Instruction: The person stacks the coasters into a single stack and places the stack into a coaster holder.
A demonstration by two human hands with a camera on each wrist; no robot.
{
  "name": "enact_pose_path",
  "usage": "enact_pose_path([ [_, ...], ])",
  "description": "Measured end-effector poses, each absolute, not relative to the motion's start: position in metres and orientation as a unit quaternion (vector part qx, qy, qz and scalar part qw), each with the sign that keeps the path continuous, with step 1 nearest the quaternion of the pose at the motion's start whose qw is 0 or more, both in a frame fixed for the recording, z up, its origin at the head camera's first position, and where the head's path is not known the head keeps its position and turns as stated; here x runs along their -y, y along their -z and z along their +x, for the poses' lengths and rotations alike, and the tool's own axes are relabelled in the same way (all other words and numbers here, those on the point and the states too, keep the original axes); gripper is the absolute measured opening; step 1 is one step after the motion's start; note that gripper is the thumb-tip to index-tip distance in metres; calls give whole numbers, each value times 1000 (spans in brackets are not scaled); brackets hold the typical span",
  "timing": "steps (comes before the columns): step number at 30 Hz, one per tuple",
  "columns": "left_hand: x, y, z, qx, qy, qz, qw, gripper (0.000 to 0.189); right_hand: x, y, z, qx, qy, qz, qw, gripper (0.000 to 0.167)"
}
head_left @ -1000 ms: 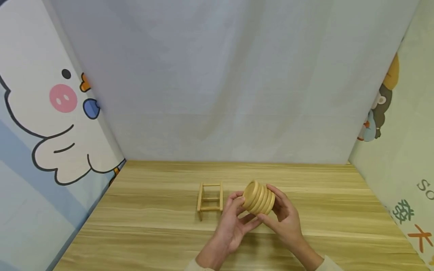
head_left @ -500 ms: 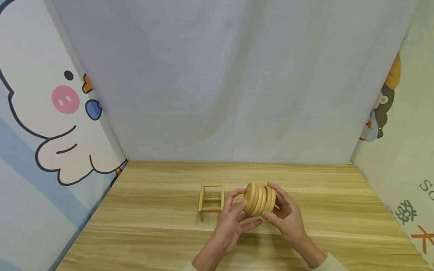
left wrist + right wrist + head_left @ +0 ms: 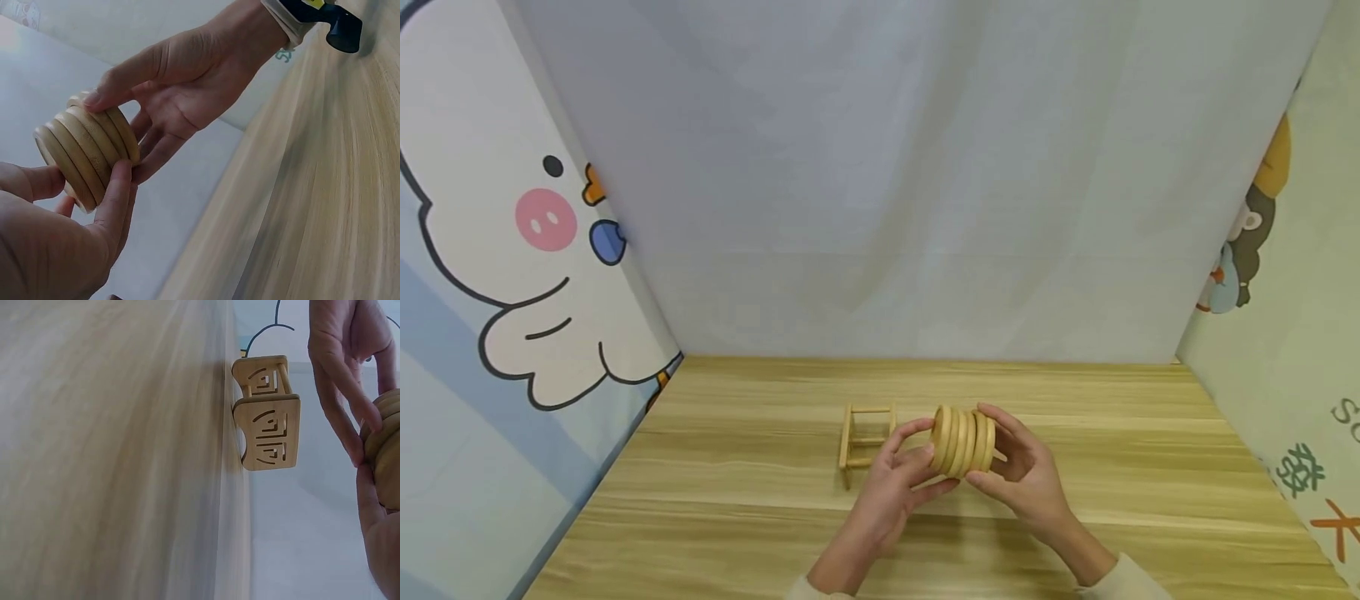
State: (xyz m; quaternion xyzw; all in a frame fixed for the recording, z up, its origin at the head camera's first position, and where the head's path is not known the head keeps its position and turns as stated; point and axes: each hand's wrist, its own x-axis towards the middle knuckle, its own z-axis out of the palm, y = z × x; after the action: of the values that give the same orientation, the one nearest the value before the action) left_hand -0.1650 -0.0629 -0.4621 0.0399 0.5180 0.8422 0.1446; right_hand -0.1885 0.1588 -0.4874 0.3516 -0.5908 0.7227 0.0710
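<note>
Several round wooden coasters [image 3: 957,442] are held in a stack turned on its side, above the table. My left hand [image 3: 883,496] grips the left end of the stack, thumb and fingers around the rims. At the right end my right hand [image 3: 1028,483] holds the last coasters between thumb and fingers. The left wrist view shows the stacked coasters [image 3: 87,150] lying face to face between both hands. A small wooden coaster holder [image 3: 269,431] with cut-out side panels stands on the table left of the hands, partly behind the left hand in the head view.
The wood-grain table [image 3: 737,517] lies under both hands. A pale curtain [image 3: 887,183] hangs along its back edge. Printed cartoon panels stand at the left [image 3: 535,333] and right [image 3: 1292,333] sides.
Both hands have shifted slightly left with the coasters, and the stack has turned more level. A gap that showed near its right end half a second ago has narrowed. The coaster holder stays put.
</note>
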Motion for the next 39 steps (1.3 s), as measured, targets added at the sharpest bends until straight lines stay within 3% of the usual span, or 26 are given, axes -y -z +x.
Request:
enact_pose_path([
  [23,101,460,-180,-547,-825,47,135,45,-126,486,-205,594,-717,349,109,76],
  [39,132,465,-197,-551,-822,63,130,34,-102,479,-220,616,-705,342,80,78],
])
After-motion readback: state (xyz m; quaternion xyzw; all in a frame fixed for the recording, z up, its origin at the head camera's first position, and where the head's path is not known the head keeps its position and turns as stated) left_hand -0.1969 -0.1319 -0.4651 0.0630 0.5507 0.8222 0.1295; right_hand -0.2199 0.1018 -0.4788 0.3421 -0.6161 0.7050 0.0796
